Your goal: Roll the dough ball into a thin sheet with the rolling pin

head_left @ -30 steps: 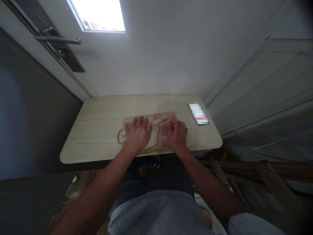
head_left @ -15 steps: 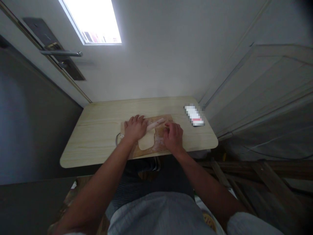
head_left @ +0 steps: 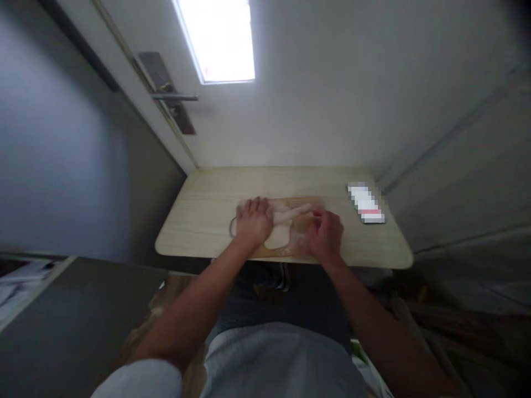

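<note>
A thin, flattened sheet of pale dough (head_left: 277, 237) lies on a floured wooden board (head_left: 301, 250). Across its far side rests a slim whitish rolling pin (head_left: 292, 212), slanting up to the right. My left hand (head_left: 254, 221) lies flat, fingers stretched forward, over the pin's left end and the board's left part. Close to the pin's right end, my right hand (head_left: 326, 232) is closed with curled fingers. Whether it grips the pin or something small is hidden. Left of the board, a metal ring (head_left: 232, 227) shows partly beside my left hand.
The board sits on a light wooden table (head_left: 199, 221) with rounded corners. A phone (head_left: 365, 203) with a blurred-out screen lies at the table's right. Behind stands a white door (head_left: 298, 121) with a metal handle (head_left: 176, 97). A grey panel (head_left: 83, 309) is at lower left.
The camera view has swung left, so the table and hands appear farther right. My hands keep nearly the same places by the pin; the right fingers look slightly more curled.
</note>
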The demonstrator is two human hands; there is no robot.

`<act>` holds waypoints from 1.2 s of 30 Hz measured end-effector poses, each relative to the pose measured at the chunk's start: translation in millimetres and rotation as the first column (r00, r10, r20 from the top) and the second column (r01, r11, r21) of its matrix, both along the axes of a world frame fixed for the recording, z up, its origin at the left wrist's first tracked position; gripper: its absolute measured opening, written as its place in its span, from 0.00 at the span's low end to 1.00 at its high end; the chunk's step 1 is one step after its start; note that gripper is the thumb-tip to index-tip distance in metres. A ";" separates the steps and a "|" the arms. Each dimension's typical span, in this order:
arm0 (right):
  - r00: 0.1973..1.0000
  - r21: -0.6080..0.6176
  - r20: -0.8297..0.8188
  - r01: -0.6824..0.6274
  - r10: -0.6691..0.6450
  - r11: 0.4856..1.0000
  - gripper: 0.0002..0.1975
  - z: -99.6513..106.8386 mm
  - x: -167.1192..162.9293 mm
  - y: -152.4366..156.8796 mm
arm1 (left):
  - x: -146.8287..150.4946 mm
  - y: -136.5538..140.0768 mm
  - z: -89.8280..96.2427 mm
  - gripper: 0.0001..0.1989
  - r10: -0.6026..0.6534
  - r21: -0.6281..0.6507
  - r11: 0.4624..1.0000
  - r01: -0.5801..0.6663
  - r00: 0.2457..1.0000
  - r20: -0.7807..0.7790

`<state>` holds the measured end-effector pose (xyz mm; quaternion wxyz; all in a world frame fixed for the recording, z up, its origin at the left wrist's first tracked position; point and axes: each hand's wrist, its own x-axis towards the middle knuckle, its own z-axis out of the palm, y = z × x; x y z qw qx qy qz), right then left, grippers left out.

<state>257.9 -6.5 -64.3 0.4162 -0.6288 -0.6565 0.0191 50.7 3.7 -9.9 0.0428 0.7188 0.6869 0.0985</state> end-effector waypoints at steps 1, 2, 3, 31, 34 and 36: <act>1.000 0.022 -0.027 0.012 -0.011 1.000 0.13 -1.3 2.0 0.1 | 0.9 -6.3 -0.2 0.27 -0.003 0.014 1.000 0.003 1.000 -0.006; 0.998 0.039 -0.068 0.015 -0.012 0.999 0.13 -3.1 3.8 1.0 | 1.3 -12.4 -0.8 0.27 -0.003 0.028 1.000 0.003 1.000 -0.013; 0.993 0.052 -0.120 0.029 -0.023 0.998 0.13 -5.0 5.2 2.3 | 1.5 -17.7 -1.8 0.27 0.005 0.054 0.999 -0.004 1.000 -0.019; 0.975 -0.049 -0.221 0.017 -0.027 0.999 0.16 1.9 -3.1 3.0 | 6.8 -20.4 -2.2 0.28 -0.197 0.054 0.978 0.200 0.978 -0.062; 0.972 -0.041 -0.232 0.017 -0.026 0.999 0.16 1.1 -2.5 3.0 | 7.8 6.5 -2.5 0.28 -0.193 0.030 0.980 0.195 0.979 -0.064; 0.969 -0.016 -0.245 0.022 -0.025 1.000 0.18 -0.1 -2.2 2.9 | 7.5 26.5 -3.5 0.27 -0.195 -0.013 0.981 0.194 0.979 -0.059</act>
